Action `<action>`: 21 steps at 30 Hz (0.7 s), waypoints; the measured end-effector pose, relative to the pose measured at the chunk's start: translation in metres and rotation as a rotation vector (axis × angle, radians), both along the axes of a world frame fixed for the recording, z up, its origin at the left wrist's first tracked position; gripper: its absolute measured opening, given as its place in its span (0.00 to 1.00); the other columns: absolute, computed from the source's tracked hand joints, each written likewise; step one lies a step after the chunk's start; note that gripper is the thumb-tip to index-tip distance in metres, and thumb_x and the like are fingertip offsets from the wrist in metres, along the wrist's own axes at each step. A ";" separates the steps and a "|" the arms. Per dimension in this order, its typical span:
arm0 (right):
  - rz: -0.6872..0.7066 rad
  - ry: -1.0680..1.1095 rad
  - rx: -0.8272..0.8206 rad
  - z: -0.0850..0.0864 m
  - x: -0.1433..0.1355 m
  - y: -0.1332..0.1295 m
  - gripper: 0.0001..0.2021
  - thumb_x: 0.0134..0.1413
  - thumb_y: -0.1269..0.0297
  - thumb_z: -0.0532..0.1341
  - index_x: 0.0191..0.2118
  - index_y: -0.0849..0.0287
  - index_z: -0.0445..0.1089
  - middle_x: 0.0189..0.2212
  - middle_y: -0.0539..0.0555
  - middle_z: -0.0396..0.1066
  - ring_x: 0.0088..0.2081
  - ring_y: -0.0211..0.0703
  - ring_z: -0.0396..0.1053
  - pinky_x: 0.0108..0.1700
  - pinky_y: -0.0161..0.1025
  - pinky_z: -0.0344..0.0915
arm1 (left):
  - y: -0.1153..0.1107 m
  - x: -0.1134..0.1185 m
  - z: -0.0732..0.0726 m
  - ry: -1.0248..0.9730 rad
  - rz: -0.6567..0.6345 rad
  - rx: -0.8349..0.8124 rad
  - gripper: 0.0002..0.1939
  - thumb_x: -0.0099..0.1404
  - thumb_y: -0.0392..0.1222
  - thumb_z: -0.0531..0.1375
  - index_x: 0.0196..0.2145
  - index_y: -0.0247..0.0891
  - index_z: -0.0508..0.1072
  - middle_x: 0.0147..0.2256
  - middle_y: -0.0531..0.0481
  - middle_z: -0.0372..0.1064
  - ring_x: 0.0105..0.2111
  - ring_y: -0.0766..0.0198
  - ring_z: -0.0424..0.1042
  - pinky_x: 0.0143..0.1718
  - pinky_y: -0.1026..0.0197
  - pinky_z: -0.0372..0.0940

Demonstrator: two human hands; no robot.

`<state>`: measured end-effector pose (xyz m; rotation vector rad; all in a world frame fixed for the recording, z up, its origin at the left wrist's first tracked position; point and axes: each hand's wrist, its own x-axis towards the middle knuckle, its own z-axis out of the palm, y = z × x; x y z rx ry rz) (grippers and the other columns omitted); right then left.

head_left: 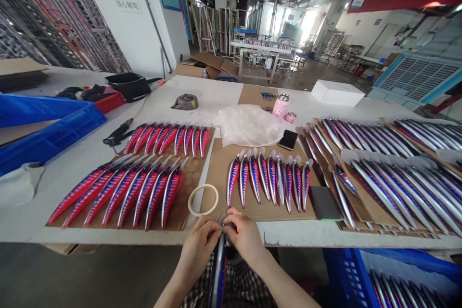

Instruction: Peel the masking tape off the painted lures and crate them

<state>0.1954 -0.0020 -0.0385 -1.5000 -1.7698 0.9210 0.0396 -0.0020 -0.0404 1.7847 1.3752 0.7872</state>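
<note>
A fishing lure (218, 269) with a silver and dark body hangs over my lap, just in front of the table edge. Its lip end points up, between my fingers. My left hand (198, 241) pinches that end from the left. From the right, my right hand (246, 237) is closed on the same end, fingertips almost meeting the left ones. Whatever small part lies between the fingertips is hidden. Just beyond my hands, a roll of tape (191, 200) lies flat. Shorter striped lures (271, 175) lie in a row on cardboard (216, 163) ahead.
Red-bellied lures (122, 195) fill cardboard at left. Silver lures (393, 192) lie on stacked cardboard at right. Behind are a plastic bag (245, 125), a phone (288, 139) and a pink bottle (280, 107). A blue crate (346, 274) stands below right, another blue crate (54, 130) at left.
</note>
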 end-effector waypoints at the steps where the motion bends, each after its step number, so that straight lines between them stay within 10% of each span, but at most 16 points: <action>1: -0.002 -0.017 0.006 -0.001 0.000 -0.001 0.08 0.51 0.74 0.60 0.33 0.54 0.73 0.40 0.48 0.71 0.38 0.39 0.70 0.41 0.31 0.62 | 0.000 0.000 0.000 -0.006 0.004 0.002 0.09 0.62 0.41 0.54 0.27 0.41 0.71 0.34 0.49 0.67 0.37 0.58 0.68 0.41 0.58 0.64; 21: 0.140 -0.071 -0.040 0.005 0.006 0.031 0.09 0.50 0.75 0.61 0.28 0.53 0.75 0.33 0.47 0.74 0.36 0.38 0.71 0.39 0.32 0.63 | -0.003 -0.004 -0.008 -0.019 -0.013 0.052 0.11 0.65 0.44 0.53 0.29 0.41 0.72 0.35 0.49 0.66 0.38 0.59 0.68 0.41 0.60 0.63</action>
